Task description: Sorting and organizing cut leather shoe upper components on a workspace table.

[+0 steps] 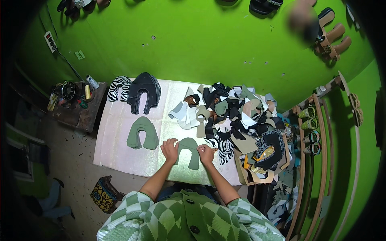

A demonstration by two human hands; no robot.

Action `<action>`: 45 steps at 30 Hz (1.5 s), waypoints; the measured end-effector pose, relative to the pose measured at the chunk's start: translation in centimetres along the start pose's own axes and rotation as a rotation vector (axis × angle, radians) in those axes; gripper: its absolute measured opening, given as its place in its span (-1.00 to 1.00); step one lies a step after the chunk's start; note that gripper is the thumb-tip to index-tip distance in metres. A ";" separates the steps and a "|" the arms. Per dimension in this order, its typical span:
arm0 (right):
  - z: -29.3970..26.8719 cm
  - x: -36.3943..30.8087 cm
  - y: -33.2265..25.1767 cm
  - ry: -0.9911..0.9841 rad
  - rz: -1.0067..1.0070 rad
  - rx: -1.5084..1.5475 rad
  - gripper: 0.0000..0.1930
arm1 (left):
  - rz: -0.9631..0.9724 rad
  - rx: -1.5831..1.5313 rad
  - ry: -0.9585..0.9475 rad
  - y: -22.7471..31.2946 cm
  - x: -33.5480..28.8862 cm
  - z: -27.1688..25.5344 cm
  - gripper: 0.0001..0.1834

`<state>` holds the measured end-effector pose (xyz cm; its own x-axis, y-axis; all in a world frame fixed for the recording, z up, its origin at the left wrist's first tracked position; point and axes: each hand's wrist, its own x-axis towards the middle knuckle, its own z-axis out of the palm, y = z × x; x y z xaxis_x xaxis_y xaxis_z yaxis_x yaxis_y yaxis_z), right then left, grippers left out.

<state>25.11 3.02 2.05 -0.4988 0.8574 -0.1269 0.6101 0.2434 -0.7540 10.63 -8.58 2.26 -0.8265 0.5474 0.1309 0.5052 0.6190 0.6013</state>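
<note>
A green U-shaped shoe-upper piece (187,144) lies on the table in front of me, its curved end pointing away. At its left edge is my left hand (170,151), fingers bent and closed on the edge. My right hand (206,155) pinches the right edge between thumb and fingers. Farther left rests a stack of similar green U-shaped pieces (150,130). Behind that stack are a thick pile of black U-shaped pieces (150,87) and a smaller zebra-striped pile (119,86).
A heap of mixed offcuts (225,104) covers the table's right half, with zebra scraps (225,150) near my right hand. An open cardboard box (257,176) of scraps sits at the right edge. A wooden shoe rack (317,160) stands right; a small side table (76,116) stands left.
</note>
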 end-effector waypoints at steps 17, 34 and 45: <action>0.3 0.3 0.7 -0.017 0.066 0.051 -0.87 | -0.074 -0.015 -0.019 1.0 0.5 1.1 -0.89; 0.4 0.1 0.6 0.024 -0.159 -0.114 -0.84 | 0.178 0.126 -0.042 0.6 0.8 0.6 -0.87; 0.0 -1.0 -0.4 -0.064 -0.704 -0.478 -0.53 | 0.403 0.266 -0.024 0.0 0.3 0.8 -0.91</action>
<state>25.37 2.05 2.44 -0.8840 0.4110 0.2225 0.3321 0.8874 -0.3197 10.53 -7.97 1.67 -0.5471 0.7844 0.2920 0.8328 0.4753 0.2837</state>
